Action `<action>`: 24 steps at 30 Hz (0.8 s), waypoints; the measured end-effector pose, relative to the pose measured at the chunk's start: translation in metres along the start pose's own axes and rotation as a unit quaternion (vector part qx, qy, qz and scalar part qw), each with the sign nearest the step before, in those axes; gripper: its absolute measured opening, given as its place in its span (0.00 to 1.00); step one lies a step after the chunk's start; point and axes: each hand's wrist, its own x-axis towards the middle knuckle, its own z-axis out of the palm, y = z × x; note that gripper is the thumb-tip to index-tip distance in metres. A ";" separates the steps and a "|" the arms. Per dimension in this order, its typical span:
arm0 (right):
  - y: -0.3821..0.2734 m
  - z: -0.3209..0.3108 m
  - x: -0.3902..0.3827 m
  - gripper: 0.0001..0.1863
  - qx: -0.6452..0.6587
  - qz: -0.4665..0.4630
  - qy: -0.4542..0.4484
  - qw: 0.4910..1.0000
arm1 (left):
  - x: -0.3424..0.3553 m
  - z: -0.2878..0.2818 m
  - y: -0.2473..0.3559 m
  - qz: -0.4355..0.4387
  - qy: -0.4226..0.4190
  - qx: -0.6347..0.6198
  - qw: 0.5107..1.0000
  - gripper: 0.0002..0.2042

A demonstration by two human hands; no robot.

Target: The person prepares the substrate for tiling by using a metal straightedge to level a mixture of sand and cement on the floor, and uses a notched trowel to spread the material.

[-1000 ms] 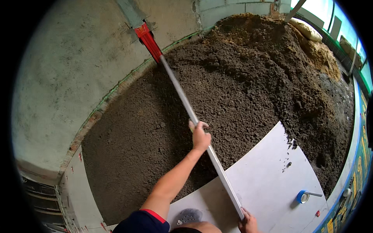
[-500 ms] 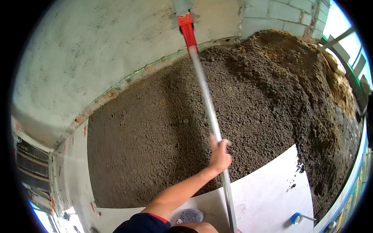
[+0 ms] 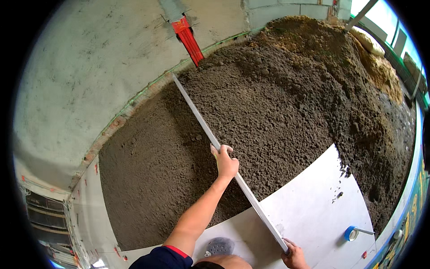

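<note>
A long metal straightedge (image 3: 201,120) runs slantwise over the dark, damp mortar bed (image 3: 148,179), from near the wall down to the large white tiles (image 3: 309,201). Partway along it, my left hand (image 3: 227,163) grips the bar with fingers wrapped over its edge. At the bar's near end, my right hand (image 3: 294,255) is closed around it, low in the picture. Left of the bar the mortar looks smoother; on its right it is rougher and lumpy.
Heaped mortar and sand (image 3: 309,58) rise at the far right. Red conduits (image 3: 189,41) come down the plastered wall (image 3: 98,58). A roll of blue tape (image 3: 351,233) lies on the tiles at right. My grey clog (image 3: 219,247) is at the near edge.
The straightedge's far end has come down and left, away from the red conduits. Both hands remain with the bar, and my right hand now shows at its near end. The view has shifted slightly.
</note>
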 end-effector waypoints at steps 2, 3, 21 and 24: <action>-0.011 0.009 -0.011 0.36 0.010 0.024 -0.003 1.000 | -0.001 0.012 -0.010 0.051 0.015 0.047 0.997 0.20; -0.012 0.022 -0.025 0.37 0.033 0.039 -0.006 0.999 | -0.005 0.024 0.001 0.059 0.016 0.084 0.995 0.20; 0.002 0.094 -0.094 0.38 -0.094 -0.010 0.069 0.993 | -0.045 0.070 0.032 0.141 -0.049 -0.039 0.988 0.21; -0.004 0.068 -0.070 0.41 0.023 -0.012 0.148 0.989 | -0.035 0.068 0.038 0.088 -0.072 -0.092 0.989 0.18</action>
